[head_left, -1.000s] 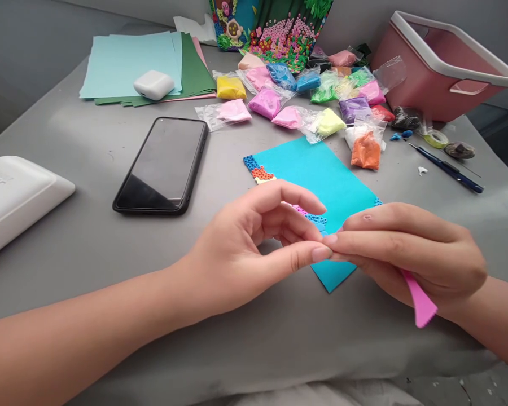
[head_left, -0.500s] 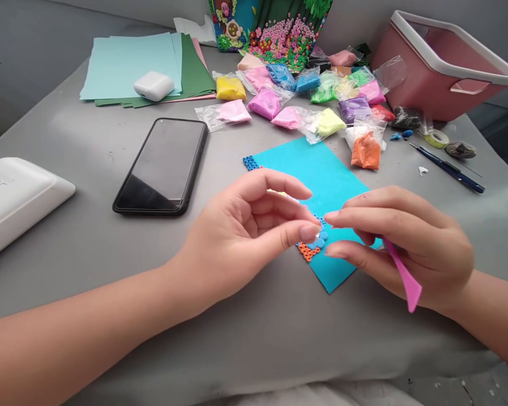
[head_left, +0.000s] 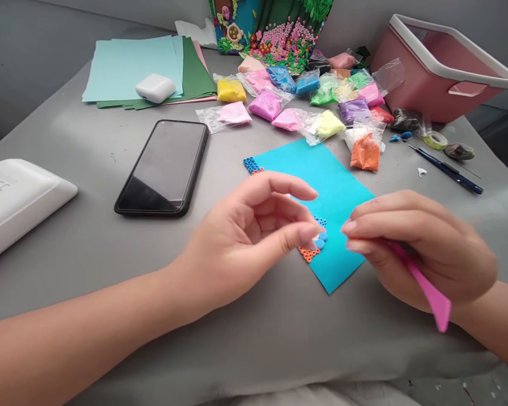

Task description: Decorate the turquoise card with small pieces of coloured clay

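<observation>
Where lying flat on the grey cloth, serves as landmark for all the rest: turquoise sheet [head_left: 322, 175], thin, matte, foam-like, turned with one corner toward the body, probably so that its left edge comes within easy reach. Along that left edge, close to the near corner: small orange rings [head_left: 308, 254] and smooth blue drops [head_left: 320, 241] of soft clay, pressed onto the sheet and touching each other. At the far left corner: a patch of blue rings [head_left: 250, 164]. Just above the drops, partly hiding the edge: left hand [head_left: 245, 242], curled, thumb tip brought close to the fingertips as for fine work; cannot tell whether any crumb of clay sits between them. Over the near right edge of the sheet: right hand [head_left: 423, 248], a little blurred, fingers pressed together around a pink tool [head_left: 432, 293], flat plastic, its broad end sticking out below the palm, likely parked there to leave the fingertips free. Beyond the far edge of the sheet: many small clear bags of coloured clay, wrinkled and shiny, among them an orange bag [head_left: 364, 151] touching the far right corner. Farther right of the sheet: a pink basket [head_left: 440, 73] with white rim and a dark blue tool [head_left: 446, 169]. Left of the sheet: a black phone [head_left: 163, 166], glossy, face up.
</observation>
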Demonstrator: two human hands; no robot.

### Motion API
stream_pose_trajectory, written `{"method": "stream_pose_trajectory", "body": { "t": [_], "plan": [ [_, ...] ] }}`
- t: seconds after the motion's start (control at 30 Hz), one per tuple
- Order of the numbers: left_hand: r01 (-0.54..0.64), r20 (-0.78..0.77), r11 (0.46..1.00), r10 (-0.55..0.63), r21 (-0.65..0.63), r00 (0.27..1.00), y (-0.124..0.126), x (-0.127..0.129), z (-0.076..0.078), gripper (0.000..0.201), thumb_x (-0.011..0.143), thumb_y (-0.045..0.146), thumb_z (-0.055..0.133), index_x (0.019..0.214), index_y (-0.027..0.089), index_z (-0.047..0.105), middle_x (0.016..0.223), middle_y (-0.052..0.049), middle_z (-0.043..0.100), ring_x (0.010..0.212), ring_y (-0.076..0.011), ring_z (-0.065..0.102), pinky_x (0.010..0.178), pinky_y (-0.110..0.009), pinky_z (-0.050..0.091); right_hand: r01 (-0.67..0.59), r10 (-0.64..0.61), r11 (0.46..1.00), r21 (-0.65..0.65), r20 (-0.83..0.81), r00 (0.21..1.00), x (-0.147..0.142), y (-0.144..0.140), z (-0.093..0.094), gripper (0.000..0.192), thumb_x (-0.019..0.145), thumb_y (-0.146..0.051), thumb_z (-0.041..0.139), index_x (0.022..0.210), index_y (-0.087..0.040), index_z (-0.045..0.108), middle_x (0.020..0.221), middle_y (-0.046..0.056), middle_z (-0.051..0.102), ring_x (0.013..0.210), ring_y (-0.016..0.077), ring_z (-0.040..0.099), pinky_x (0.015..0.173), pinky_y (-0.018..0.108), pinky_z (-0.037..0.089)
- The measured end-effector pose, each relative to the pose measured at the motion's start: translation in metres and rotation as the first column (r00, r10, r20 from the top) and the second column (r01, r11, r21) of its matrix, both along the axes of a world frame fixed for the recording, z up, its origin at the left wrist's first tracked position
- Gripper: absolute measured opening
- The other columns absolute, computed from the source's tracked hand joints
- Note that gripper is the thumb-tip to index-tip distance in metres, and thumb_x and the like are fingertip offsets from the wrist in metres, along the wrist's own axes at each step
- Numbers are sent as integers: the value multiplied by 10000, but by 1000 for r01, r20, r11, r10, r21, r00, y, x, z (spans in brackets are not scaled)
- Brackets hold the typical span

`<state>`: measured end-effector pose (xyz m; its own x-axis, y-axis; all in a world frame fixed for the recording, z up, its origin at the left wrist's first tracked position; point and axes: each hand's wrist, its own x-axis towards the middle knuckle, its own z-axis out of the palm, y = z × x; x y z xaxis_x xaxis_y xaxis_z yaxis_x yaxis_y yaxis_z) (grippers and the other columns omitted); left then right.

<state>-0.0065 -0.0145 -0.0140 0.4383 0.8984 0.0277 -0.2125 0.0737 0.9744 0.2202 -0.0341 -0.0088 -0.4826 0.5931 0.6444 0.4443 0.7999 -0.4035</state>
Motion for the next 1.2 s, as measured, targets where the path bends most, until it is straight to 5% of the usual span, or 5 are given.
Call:
{"method": "stream_pose_trajectory", "body": {
  "t": [0.13,0.33,0.6,0.93,1.2],
  "plan": [
    [-257,-21,966,257,18,966,5,-2,0,19,939,221,766,943,236,778,905,48,760,768,-50,711,752,-114,626,70,-79,994,-89,-108,991,5,3,-4,140,1030,-163,552,1065,-226,671,898,43,656,745,149,636,657,312,548],
    [-349,-3,931,351,-109,936,13,-4,-4,71,943,243,767,902,250,824,936,38,774,837,-57,723,844,-130,632,96,-99,990,-108,-26,995,8,3,-1,184,883,-180,790,981,-212,637,829,18,617,633,130,579,513,294,460],
    [-365,-30,927,364,-92,931,12,-4,-5,118,830,216,873,931,263,832,966,8,783,938,-145,748,841,-221,654,62,-65,997,41,85,994,5,1,8,91,970,-80,647,949,-164,677,790,30,681,689,120,656,637,265,535],
    [-320,32,940,326,-117,945,11,-5,-4,160,886,407,812,881,247,812,764,44,674,709,-62,652,752,-132,625,39,-47,998,58,145,988,6,-1,4,111,905,-67,750,987,-137,723,810,30,720,721,103,698,691,201,588],
    [-270,-7,955,271,-125,962,8,-5,-4,108,965,332,737,1008,267,811,883,34,745,775,-74,698,812,-169,632,16,-27,999,52,209,977,7,0,4,36,951,-139,719,966,-171,707,785,11,736,690,103,698,672,207,593]
  ]
}}
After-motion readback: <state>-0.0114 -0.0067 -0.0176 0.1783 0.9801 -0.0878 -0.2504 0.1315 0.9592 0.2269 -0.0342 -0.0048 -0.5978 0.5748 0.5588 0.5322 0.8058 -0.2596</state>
